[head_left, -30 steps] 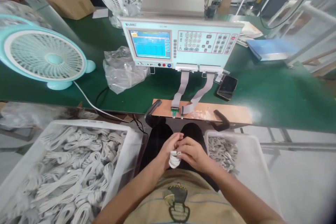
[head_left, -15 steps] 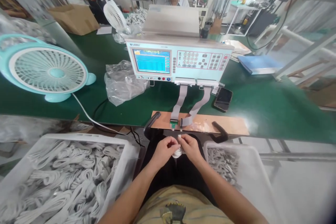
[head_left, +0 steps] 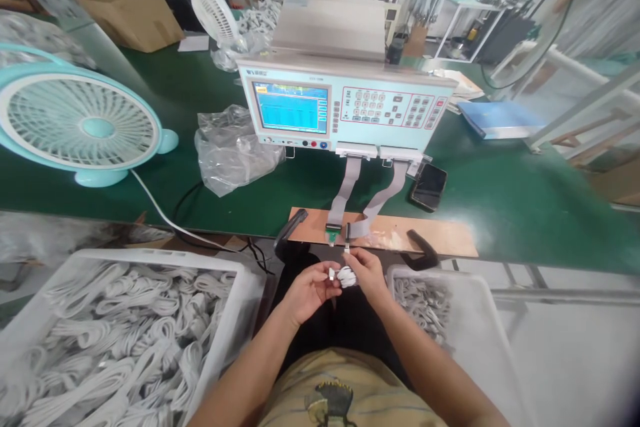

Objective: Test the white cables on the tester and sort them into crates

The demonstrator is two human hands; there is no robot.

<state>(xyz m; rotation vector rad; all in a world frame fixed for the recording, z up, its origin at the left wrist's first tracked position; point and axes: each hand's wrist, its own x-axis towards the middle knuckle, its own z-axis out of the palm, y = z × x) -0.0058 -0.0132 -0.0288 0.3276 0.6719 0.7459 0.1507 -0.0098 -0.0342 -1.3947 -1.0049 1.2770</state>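
White cable (head_left: 346,277), one, coiled, between the two hands above the lap, just in front of the table (head_left: 520,193). Left hand (head_left: 306,293): closed in a loose pinch on one plug end (head_left: 331,274), beside the coil. Right hand (head_left: 369,273): gripping the other plug end (head_left: 347,251) between thumb and fingers, raised to the black connector (head_left: 349,231). Step in hand, by judgement: plug end being brought to the connector; contact or full seating impossible to tell. Called for, by judgement: straight alignment, a steady pinch, the coil kept slack. Count: tester (head_left: 345,137), one, screen lit; ribbon cables, two, left (head_left: 345,192) and right (head_left: 385,197); green circuit board (head_left: 332,236), one, at the end of the left ribbon; wooden board (head_left: 445,238), one, along the table edge; clamps, two, left (head_left: 290,237) and right (head_left: 424,253); phone (head_left: 429,188), one; fans, two, large (head_left: 97,127) and small (head_left: 213,7); blue folder (head_left: 500,119), one; crates, two, left (head_left: 160,255) and right (head_left: 475,275), with heaped cables (head_left: 125,347) in the left and a smaller pile (head_left: 423,307) in the right, both too tangled for counting.
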